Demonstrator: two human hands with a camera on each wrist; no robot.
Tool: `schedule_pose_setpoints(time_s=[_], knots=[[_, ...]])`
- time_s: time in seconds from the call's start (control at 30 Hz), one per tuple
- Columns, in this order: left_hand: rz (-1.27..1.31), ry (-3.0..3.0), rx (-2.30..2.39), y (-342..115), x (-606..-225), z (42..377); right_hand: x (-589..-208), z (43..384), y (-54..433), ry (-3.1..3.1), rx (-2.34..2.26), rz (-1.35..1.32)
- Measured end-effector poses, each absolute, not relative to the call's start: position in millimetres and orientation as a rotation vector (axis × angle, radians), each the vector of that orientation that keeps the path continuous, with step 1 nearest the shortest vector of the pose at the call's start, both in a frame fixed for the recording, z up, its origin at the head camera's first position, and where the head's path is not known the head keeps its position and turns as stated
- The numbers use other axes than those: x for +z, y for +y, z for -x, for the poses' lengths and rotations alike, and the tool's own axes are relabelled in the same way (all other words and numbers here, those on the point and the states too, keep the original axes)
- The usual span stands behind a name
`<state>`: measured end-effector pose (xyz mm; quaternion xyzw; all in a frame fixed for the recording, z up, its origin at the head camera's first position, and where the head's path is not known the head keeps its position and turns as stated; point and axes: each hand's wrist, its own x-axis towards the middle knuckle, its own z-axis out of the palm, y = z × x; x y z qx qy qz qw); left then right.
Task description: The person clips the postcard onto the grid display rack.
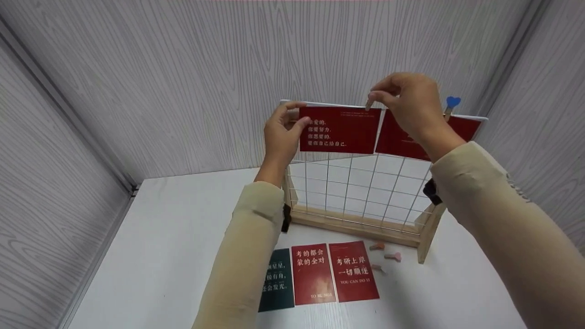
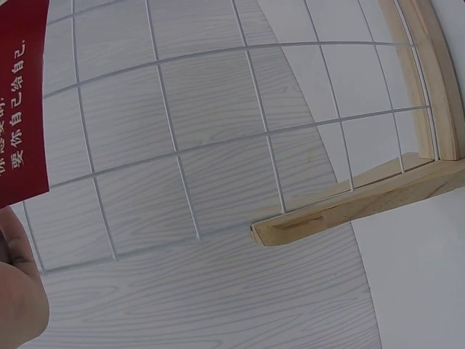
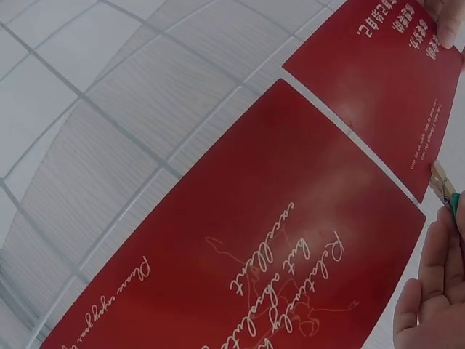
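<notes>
My left hand [image 1: 283, 132] pinches the left edge of a red card [image 1: 338, 132] with white writing, thumb on its front. The card lies against the top of a white wire grid rack. At the card's upper right corner, my right hand [image 1: 413, 103] pinches a small wooden clothespin [image 1: 369, 104], its tip on the card's top edge. In the right wrist view this clothespin [image 3: 441, 179] shows a bit of green. Beside it hangs a second red card [image 3: 290, 240], partly behind my right hand in the head view, under a clothespin with a blue heart [image 1: 452, 103].
The rack stands on a wooden base [image 1: 356, 224], with black clips [image 1: 432, 191] at its sides. In front lie a dark green card [image 1: 279, 294], partly under my left sleeve, and two red cards [image 1: 313, 278]. Several small clothespins [image 1: 393, 257] lie right of them.
</notes>
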<state>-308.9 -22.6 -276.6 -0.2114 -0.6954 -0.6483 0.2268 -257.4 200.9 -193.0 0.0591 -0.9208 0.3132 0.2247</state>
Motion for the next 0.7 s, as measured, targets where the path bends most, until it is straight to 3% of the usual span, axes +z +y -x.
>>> schedule_pose_setpoints(time_s=[0.7], knots=[[0.566, -1.917, -1.746, -20.2, -278.3, 308.8, -197.9, 261.9, 198.4, -2.585, 0.812, -0.221]])
